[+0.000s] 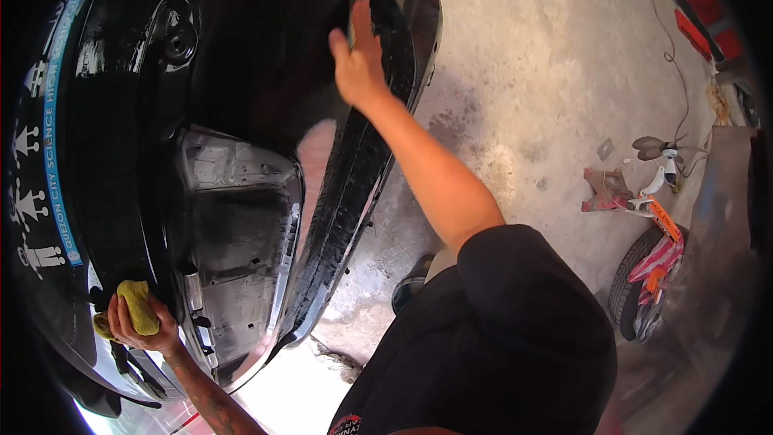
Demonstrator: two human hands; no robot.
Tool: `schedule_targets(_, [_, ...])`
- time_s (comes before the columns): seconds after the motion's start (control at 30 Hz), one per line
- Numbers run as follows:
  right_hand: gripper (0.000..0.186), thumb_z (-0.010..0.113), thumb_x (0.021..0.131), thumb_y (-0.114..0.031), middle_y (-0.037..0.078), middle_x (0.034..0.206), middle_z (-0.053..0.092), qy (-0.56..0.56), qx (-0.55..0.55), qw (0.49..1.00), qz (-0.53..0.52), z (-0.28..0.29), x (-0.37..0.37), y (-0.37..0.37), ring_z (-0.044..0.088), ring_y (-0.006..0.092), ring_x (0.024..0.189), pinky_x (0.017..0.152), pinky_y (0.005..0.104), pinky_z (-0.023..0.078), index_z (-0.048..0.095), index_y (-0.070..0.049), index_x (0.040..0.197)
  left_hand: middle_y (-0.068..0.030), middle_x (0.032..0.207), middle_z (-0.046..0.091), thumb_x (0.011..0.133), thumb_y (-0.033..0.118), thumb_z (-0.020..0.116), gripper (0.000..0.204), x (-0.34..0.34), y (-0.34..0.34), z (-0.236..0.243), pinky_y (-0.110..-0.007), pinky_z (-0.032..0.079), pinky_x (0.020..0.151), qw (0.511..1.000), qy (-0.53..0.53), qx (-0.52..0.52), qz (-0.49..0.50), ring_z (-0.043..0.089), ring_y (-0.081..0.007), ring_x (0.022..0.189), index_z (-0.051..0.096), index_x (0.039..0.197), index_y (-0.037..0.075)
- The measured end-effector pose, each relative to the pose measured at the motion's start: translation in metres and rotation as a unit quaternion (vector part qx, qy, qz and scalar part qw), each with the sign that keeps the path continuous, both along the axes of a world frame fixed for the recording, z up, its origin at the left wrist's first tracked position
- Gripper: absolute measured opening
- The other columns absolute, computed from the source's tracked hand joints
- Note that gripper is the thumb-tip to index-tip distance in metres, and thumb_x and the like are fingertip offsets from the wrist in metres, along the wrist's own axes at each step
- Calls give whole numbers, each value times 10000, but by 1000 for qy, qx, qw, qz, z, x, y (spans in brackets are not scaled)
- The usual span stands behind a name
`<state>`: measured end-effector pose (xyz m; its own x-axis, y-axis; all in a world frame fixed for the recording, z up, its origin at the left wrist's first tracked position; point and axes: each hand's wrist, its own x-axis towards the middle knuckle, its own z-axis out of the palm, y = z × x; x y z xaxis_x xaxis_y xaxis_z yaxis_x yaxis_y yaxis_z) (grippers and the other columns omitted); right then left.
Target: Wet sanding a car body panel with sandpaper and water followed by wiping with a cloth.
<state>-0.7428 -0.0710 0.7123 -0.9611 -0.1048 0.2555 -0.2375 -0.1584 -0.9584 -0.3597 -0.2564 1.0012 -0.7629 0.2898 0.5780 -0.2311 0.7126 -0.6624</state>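
The rear of a glossy black car [258, 40] fills the left half of the head view. My left hand [149, 330] is closed around a bunched yellow cloth [143, 310], which rests against the bodywork at the lower left. Higher up, my right hand [360, 68] reaches to the panel's right edge, its fingers stretched out and the thumb apart. Its palm side faces the car, and I cannot tell how firmly it touches. Between the two hands lies a large recess [241, 238] in the body, shaped like a lamp opening, with dusty grey surfaces.
Stickers and a blue strip [52, 129] run along the car's far left. On the concrete floor [515, 72] to the right stand a small fan [668, 153], a red metal stand [605, 190] and a tyre [632, 278] with a striped cloth. A cable [672, 56] trails at upper right.
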Motion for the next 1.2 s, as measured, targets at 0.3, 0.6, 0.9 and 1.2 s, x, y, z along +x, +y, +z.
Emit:
schedule_targets(0.3, [743, 444, 1014, -363, 266, 1639, 106, 113, 77, 990, 36, 21, 19, 7, 118, 429, 1521, 1179, 634, 135, 121, -16, 1587, -138, 1226, 626, 890, 285, 716, 473, 1, 0, -2, -493, 422, 1000, 1000, 3, 3, -4, 598, -328, 1132, 554, 1276, 66])
schedule_targets(0.6, [745, 503, 999, -347, 300, 1615, 156, 204, 89, 972, 70, 47, 76, 8, 166, 465, 1500, 1148, 671, 179, 151, -67, 1594, -137, 1229, 623, 836, 404, 796, 496, 0, 6, 8, -514, 422, 993, 1000, -2, -15, 19, 583, -339, 1137, 618, 1177, 90])
schedule_targets(0.9, [722, 542, 982, -355, 167, 1642, 194, 208, 133, 969, 22, 103, 73, 3, 197, 459, 1482, 1116, 701, 249, 253, -28, 1558, -35, 969, 636, 719, 245, 813, 337, -227, 79, 13, -461, 433, 860, 995, -90, 8, -33, 610, -284, 939, 615, 959, 115])
schedule_targets(1.2, [754, 557, 969, -454, 128, 1635, 237, 264, 146, 953, -37, 138, 29, 3, 216, 403, 1493, 1121, 678, 269, 280, -58, 1548, -48, 960, 662, 710, 277, 799, 383, -352, 79, 34, -471, 461, 844, 984, -131, -12, -117, 655, -310, 968, 580, 975, 108])
